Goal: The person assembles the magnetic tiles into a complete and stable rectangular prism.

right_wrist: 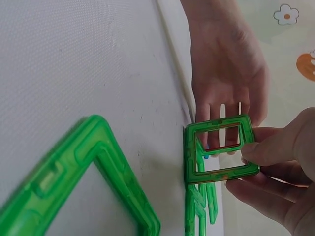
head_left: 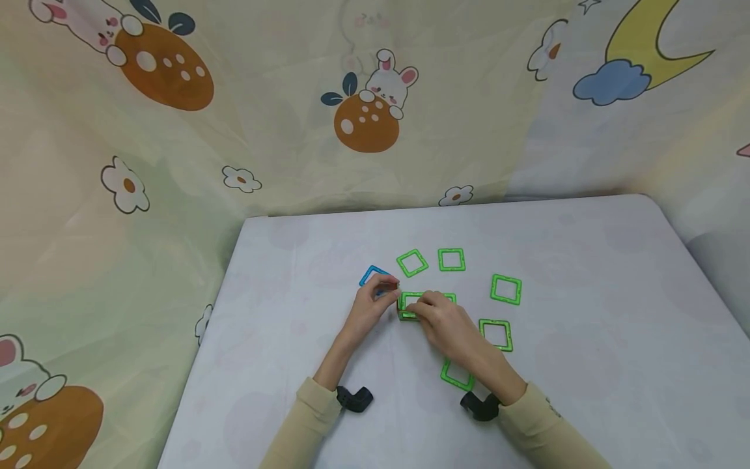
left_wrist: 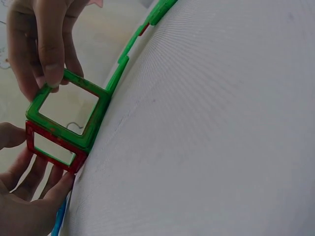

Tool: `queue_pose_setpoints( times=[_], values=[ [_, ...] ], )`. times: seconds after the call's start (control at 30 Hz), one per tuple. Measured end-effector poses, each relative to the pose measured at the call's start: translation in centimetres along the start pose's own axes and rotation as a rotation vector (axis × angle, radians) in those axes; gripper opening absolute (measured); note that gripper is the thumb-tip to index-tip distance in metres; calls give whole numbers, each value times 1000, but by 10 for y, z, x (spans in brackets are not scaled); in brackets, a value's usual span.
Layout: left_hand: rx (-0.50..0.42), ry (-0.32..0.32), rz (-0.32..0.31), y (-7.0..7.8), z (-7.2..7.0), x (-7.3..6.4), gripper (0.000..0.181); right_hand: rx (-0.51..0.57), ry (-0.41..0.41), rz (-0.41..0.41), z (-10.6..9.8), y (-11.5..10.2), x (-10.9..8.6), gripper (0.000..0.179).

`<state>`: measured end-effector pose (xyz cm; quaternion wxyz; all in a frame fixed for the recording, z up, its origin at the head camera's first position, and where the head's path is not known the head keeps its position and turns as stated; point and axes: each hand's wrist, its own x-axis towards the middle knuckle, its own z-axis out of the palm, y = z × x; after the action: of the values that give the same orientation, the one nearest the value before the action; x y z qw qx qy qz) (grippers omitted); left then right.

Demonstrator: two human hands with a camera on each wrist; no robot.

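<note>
My right hand (head_left: 450, 327) pinches a green square frame tile (right_wrist: 221, 175) between thumb and fingers. This tile stands upright on the table, its side edge against a red square frame tile (left_wrist: 52, 162). At the left of the pair, my left hand (head_left: 368, 309) holds the red tile, the thumb on its outer edge and fingers behind it. More green tiles (head_left: 450, 296) lie flat, partly hidden behind the right hand. Just beyond the left fingers lies a blue square frame tile (head_left: 375, 268), partly covered by that hand.
Several loose green frame tiles (head_left: 506, 301) lie flat in an arc from behind the hands round to the right forearm. One green tile (head_left: 452, 380) is partly under that forearm. A white cloth covers the table (head_left: 615, 293); a printed curtain (head_left: 281, 117) hangs behind.
</note>
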<state>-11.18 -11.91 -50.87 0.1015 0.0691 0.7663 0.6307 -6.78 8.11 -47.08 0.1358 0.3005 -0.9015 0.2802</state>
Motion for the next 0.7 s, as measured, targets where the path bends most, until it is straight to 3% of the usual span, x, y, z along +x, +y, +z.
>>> queue_pose_setpoints(
  times=[0.23,0.5,0.7],
  values=[
    [-4,-9,44,-4,-2,-1,34,4,-21,22,1,3,1,18],
    [-13,-11,30,-3,-3,-1,35,14,-18,27,1,2,2,17],
    [-8,-11,64,-4,-2,-1,35,17,-8,46,1,4,-1,21]
  ],
)
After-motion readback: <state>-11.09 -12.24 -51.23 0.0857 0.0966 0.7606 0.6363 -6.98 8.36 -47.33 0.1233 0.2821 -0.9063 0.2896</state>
